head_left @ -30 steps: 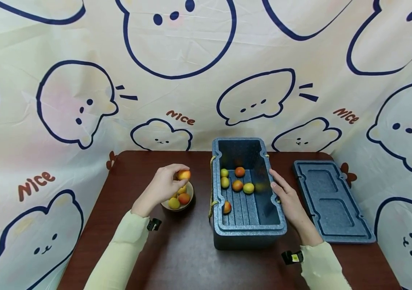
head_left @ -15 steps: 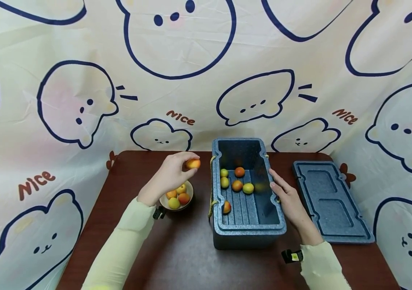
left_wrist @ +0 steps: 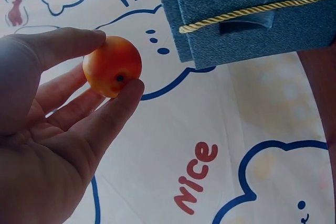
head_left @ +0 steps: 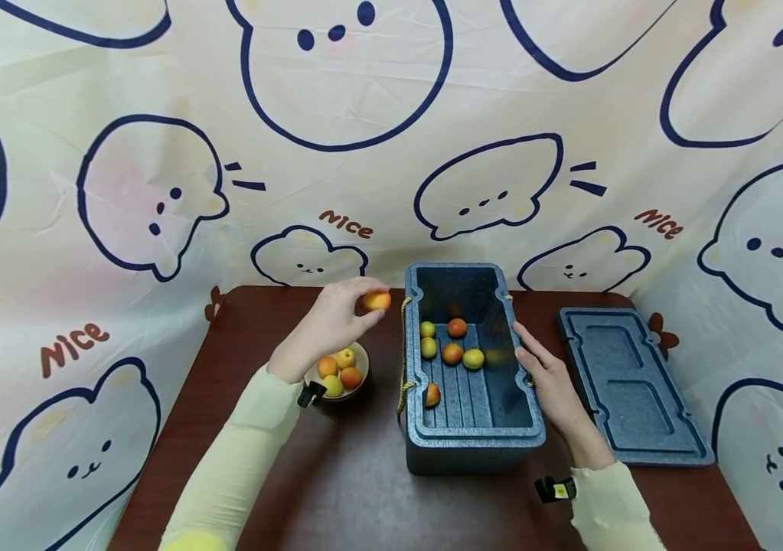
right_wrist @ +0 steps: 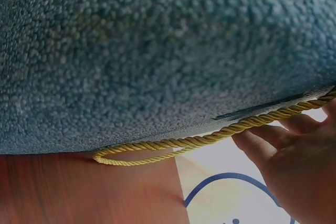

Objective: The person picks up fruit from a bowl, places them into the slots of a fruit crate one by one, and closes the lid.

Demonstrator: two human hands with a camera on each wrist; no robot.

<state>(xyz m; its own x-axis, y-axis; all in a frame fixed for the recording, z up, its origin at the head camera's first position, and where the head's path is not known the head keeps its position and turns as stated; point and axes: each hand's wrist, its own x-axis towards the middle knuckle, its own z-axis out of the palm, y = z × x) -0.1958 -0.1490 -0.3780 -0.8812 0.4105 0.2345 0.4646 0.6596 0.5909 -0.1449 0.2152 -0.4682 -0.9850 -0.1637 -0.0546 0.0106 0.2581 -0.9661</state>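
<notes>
My left hand (head_left: 331, 324) pinches a small red-orange apple (left_wrist: 112, 66) between thumb and fingertips, raised above the table between a bowl and a blue foam box. The bowl (head_left: 363, 353), below and left of the box, holds several small yellow and orange fruits (head_left: 350, 377). Several more yellow and orange-red fruits (head_left: 452, 353) lie on the ribbed floor of the open box (head_left: 474, 459). My right hand (head_left: 552, 383) rests against the box's right side, its fingers extended along the rim. In the right wrist view, a twisted gold rope (right_wrist: 231, 129) runs beside those fingers.
A blue lid (head_left: 628, 383) lies flat on the dark wooden table (head_left: 336, 490), right of the box. Another gold rope (left_wrist: 252, 10) hangs along the box's left side. Cloth printed with cartoon bears (head_left: 329, 84) stands behind the table and at both sides.
My left hand has lifted the apple up from over the bowl and carried it right, toward the box's left edge. More of the bowl's fruit shows. My right hand has stayed on the box.
</notes>
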